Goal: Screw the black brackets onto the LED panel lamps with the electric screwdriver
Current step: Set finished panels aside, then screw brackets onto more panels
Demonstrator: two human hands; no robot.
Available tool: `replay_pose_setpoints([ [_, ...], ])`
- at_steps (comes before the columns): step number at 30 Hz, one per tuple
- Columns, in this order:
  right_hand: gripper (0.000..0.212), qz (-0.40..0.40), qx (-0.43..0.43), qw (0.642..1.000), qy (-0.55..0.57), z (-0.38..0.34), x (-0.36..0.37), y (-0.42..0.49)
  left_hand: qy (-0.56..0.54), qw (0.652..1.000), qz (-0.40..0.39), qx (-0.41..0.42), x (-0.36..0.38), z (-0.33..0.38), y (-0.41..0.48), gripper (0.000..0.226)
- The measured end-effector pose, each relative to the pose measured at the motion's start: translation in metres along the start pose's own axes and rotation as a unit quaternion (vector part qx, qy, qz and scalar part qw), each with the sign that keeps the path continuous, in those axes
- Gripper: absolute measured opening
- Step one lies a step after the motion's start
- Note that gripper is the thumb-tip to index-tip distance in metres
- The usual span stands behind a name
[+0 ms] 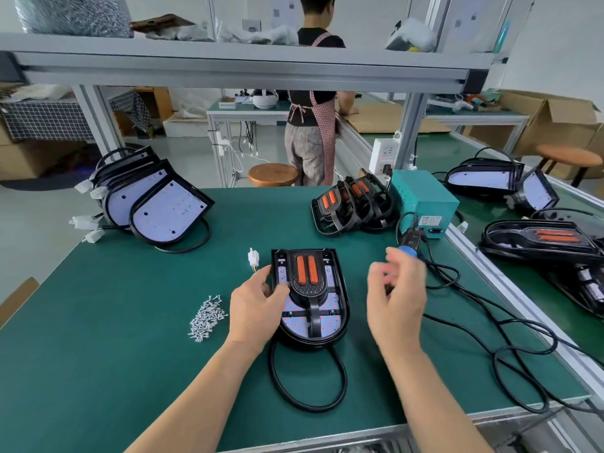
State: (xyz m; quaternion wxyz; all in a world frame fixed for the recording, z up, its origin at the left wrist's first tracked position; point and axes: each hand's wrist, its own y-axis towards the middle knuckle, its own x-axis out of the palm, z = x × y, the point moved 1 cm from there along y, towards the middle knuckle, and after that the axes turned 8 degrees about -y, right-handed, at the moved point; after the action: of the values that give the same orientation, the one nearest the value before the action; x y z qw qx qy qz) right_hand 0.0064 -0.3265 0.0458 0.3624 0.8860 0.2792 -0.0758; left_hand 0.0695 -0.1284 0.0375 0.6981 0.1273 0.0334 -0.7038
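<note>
An LED panel lamp [330,322] lies on the green mat in front of me, with a black bracket [307,279] bearing two orange strips laid on its panel. My left hand [255,308] grips the lamp's left edge, thumb on the bracket. My right hand [397,289] hovers blurred to the lamp's right, fingers apart, holding nothing. The electric screwdriver [410,243], black with a blue collar, lies just beyond my right hand, partly hidden by it. A heap of silver screws [207,317] sits left of the lamp.
Bare lamps [163,207] lean stacked at the back left; assembled ones [353,204] stand at the back middle. A teal power box [425,197] sits at the right, its black cables [490,325] looping across the mat. More lamps [539,238] lie on the right bench. A person stands behind.
</note>
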Motion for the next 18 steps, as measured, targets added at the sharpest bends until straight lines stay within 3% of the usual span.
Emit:
replay_pose_setpoints([
  [3,0.034,-0.15,0.068,0.986,0.01,-0.019,0.006,-0.03,0.004,1.0,0.025,0.011,0.0,-0.003,0.002,0.04],
  [5,0.054,-0.245,0.119,0.961,-0.039,-0.025,0.009,-0.038,-0.007,1.0,0.026,0.013,0.0,-0.005,0.002,0.038],
  [7,0.065,-0.295,0.153,0.941,-0.063,-0.029,0.011,-0.035,-0.024,1.0,0.016,0.009,-0.001,-0.006,0.003,0.028],
  [9,0.069,-0.337,0.222,0.915,-0.008,-0.032,0.014,-0.027,-0.044,0.999,0.01,-0.002,-0.003,-0.006,0.003,0.029],
  [10,0.066,-0.346,0.28,0.894,0.054,-0.032,0.016,-0.024,-0.061,0.998,0.005,-0.009,-0.004,-0.006,0.004,0.032],
  [12,0.04,-0.359,0.392,0.819,0.215,-0.032,0.023,-0.018,-0.105,0.994,-0.011,-0.031,-0.007,-0.005,0.004,0.035],
  [14,0.021,-0.362,0.447,0.761,0.3,-0.03,0.028,-0.016,-0.128,0.99,-0.031,-0.043,-0.008,-0.004,0.003,0.041],
  [18,0.02,-0.368,0.458,0.749,0.306,-0.031,0.036,-0.014,-0.161,0.984,-0.07,-0.033,-0.008,-0.004,0.001,0.048],
])
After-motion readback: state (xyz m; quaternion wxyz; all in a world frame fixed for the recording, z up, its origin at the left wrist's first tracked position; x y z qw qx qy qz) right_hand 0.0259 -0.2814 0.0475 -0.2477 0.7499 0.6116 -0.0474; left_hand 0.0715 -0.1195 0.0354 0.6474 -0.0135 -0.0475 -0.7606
